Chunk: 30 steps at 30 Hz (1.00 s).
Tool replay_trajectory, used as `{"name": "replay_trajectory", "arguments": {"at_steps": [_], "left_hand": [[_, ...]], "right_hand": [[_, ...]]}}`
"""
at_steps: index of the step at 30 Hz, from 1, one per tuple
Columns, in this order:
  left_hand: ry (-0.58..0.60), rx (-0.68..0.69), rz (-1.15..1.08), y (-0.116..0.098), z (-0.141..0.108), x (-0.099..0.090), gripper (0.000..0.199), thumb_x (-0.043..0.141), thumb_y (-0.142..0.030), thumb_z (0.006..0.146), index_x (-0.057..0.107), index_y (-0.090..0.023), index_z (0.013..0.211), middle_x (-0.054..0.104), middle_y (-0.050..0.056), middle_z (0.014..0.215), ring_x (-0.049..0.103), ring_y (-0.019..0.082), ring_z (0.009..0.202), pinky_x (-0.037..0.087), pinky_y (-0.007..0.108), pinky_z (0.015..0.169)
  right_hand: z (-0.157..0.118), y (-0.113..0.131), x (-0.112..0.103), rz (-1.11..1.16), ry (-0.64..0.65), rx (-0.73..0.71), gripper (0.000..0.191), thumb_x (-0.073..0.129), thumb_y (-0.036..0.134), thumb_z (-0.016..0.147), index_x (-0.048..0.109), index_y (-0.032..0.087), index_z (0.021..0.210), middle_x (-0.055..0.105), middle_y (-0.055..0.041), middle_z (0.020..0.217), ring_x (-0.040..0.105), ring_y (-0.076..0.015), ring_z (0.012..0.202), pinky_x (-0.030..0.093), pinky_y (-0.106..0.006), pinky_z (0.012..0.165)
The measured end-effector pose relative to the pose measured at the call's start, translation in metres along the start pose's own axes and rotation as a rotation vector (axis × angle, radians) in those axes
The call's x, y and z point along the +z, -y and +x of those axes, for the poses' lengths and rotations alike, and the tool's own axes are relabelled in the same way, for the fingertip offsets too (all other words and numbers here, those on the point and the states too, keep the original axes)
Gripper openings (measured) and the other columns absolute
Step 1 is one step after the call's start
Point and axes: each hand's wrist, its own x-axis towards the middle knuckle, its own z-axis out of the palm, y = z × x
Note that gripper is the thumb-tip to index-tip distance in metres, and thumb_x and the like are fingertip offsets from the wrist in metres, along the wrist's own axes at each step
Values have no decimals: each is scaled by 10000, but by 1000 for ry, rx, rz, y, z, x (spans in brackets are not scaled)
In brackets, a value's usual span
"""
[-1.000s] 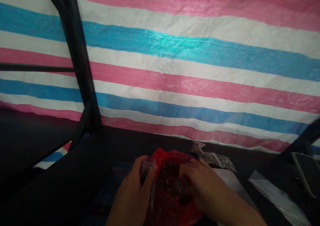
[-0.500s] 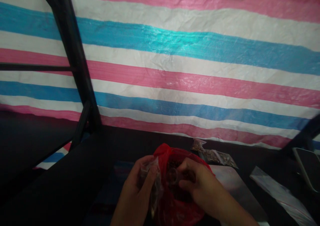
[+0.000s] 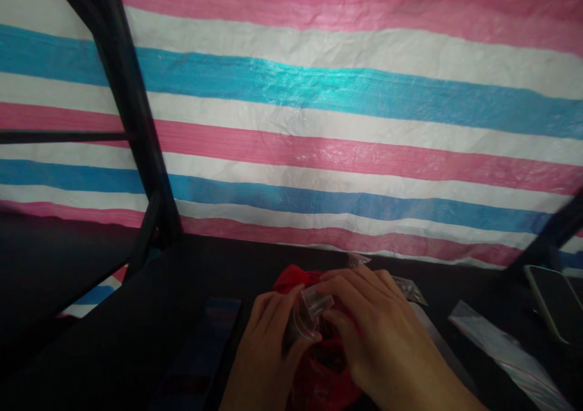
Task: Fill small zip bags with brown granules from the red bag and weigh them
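Both hands have closed in toward the middle since the last frame, and the small clear bag (image 3: 312, 311) now sits up between them, at lower centre of the frame. Left hand (image 3: 264, 344): fingers curled, narrow, gripping the bag's lower side. Right hand (image 3: 387, 332): fingers laid over its top, also narrow, thumb tucked against it. Whether anything is inside the bag I cannot tell. Beneath my hands, the red plastic bag (image 3: 291, 279) bunches at its top and sags below, with dark lumps (image 3: 325, 362) showing inside, mostly hidden by my fingers. Handling note: a light pinch at the edges seems best, since the film looks thin and a hard squeeze would crease it. Behind, along the lower edge of the striped tarp (image 3: 319, 95), lie small zip bags (image 3: 357, 260), largely covered by my right hand. To the right are a folded plastic sleeve (image 3: 505, 350) and a phone (image 3: 551, 302).
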Motion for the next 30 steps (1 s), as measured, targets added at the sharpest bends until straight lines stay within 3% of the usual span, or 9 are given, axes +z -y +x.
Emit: {"name": "replay_trajectory", "arguments": {"at_steps": [5, 10, 13, 15, 17, 20, 23, 30], "left_hand": [[-19, -2, -38, -5, 2, 4, 421, 641, -246, 928, 654, -224, 1348, 719, 91, 1255, 587, 324, 1225, 510, 530, 1055], [-60, -49, -131, -4, 5, 6, 434, 636, -326, 943, 636, -251, 1370, 689, 87, 1295, 606, 318, 1240, 495, 532, 1078], [-110, -63, -131, -2, 5, 7, 486, 585, -380, 987, 564, -267, 1459, 649, 95, 1358, 602, 307, 1268, 484, 541, 1105], [-137, -54, -113, -2, 6, 8, 508, 547, -404, 1017, 509, -282, 1508, 626, 94, 1384, 588, 297, 1290, 477, 541, 1121], [-155, -42, -87, -3, 6, 9, 519, 511, -424, 1040, 471, -298, 1542, 605, 95, 1398, 571, 292, 1300, 474, 547, 1128], [-163, -11, -47, -5, 5, 13, 536, 456, -423, 1066, 419, -312, 1589, 584, 106, 1392, 559, 293, 1285, 491, 551, 1110], [-135, 51, -31, -8, 1, 20, 599, 427, -383, 1079, 296, -318, 1659, 576, 112, 1384, 555, 286, 1280, 505, 531, 1101], [-95, -59, -117, -23, -1, 30, 637, 428, -382, 1081, 220, -322, 1680, 494, 128, 1527, 515, 281, 1418, 430, 554, 1184]], "right_hand": [[4, -1, -4, -100, -53, -92, 245, 651, 15, 929, 719, 235, 1010, 792, 6, 1116, 660, -249, 975, 386, -405, 858], [3, -8, -9, -33, -110, 66, 281, 699, 30, 917, 725, 248, 1093, 784, 3, 1143, 662, -254, 1007, 409, -404, 863], [-1, -16, -1, -40, 6, 225, 250, 702, 50, 918, 745, 231, 1085, 787, -39, 1107, 667, -303, 1029, 422, -456, 895], [-5, -19, 7, -7, 146, 264, 225, 718, 81, 923, 765, 228, 1086, 793, -52, 1126, 669, -335, 1094, 420, -505, 968], [-9, -19, 13, 92, 190, 273, 285, 741, 110, 921, 762, 252, 1167, 783, -43, 1226, 655, -336, 1188, 406, -517, 1043], [-15, -13, 17, 285, 92, 305, 266, 739, 158, 934, 760, 295, 1161, 771, -5, 1252, 660, -280, 1199, 424, -449, 1062], [-19, -5, 19, 433, 71, 380, 78, 729, 220, 937, 771, 282, 959, 786, 14, 1032, 705, -249, 1022, 479, -389, 947], [-25, -12, 24, 554, -132, 461, 160, 644, 281, 953, 803, 278, 962, 807, -14, 1014, 729, -248, 973, 507, -358, 910]]}}
